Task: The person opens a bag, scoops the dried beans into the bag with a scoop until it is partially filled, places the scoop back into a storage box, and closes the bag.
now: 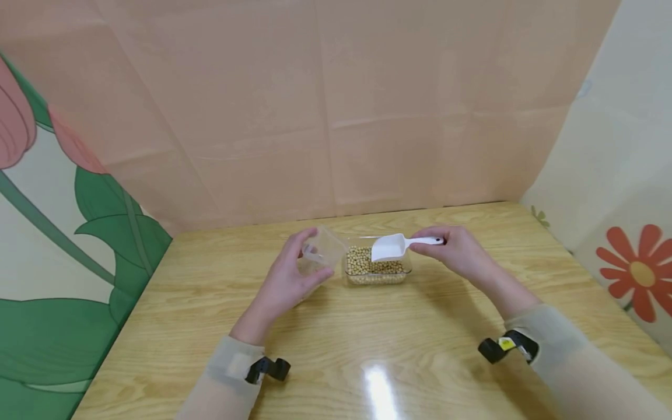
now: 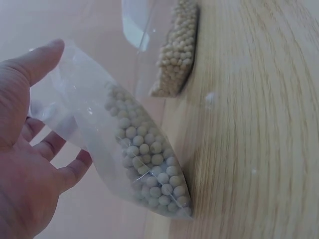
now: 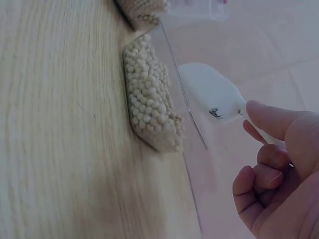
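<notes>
My left hand point(image 1: 286, 277) holds the top of a clear plastic bag point(image 1: 326, 248), thumb on one side and fingers on the other. In the left wrist view, pale round beans point(image 2: 149, 154) fill the bag's lower part, which stands on the table. Just right of it is a clear rectangular container point(image 1: 378, 281) holding more beans point(image 1: 361, 259). My right hand point(image 1: 455, 249) pinches the handle of a white scoop point(image 1: 389, 248) between thumb and fingers. The scoop is over the container, its blade pointing left toward the bag. Whether beans lie in it cannot be seen.
The wood-grain table point(image 1: 336, 338) reaches back to a peach-coloured covering point(image 1: 325, 116). A wall with painted green leaves point(image 1: 47, 344) stands on the left, and one with a red flower point(image 1: 640, 274) on the right. Both wrists wear dark camera mounts point(image 1: 268, 369).
</notes>
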A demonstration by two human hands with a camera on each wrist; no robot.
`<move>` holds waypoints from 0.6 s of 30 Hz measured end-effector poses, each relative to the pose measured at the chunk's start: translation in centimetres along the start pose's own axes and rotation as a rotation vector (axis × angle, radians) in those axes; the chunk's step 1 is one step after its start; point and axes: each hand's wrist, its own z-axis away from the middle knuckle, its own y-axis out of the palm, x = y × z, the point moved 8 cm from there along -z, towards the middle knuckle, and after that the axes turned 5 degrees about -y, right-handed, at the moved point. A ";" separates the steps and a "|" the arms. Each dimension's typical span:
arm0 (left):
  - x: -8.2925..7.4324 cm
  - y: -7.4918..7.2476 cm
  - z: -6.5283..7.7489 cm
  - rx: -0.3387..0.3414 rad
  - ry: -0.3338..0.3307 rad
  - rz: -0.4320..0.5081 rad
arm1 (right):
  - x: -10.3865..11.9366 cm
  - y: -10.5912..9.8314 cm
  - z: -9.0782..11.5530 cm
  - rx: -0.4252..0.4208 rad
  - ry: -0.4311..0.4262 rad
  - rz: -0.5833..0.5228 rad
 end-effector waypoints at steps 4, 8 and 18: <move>0.1 0.1 0.0 0.002 -0.014 -0.007 | 0.1 -0.2 -0.3 0.023 -0.031 0.059; 0.0 0.3 0.1 0.005 -0.009 -0.002 | 0.2 -0.6 -0.6 0.042 -0.050 0.112; -0.1 0.4 0.0 0.004 0.003 -0.022 | 1.3 -1.5 -1.5 0.107 -0.103 0.191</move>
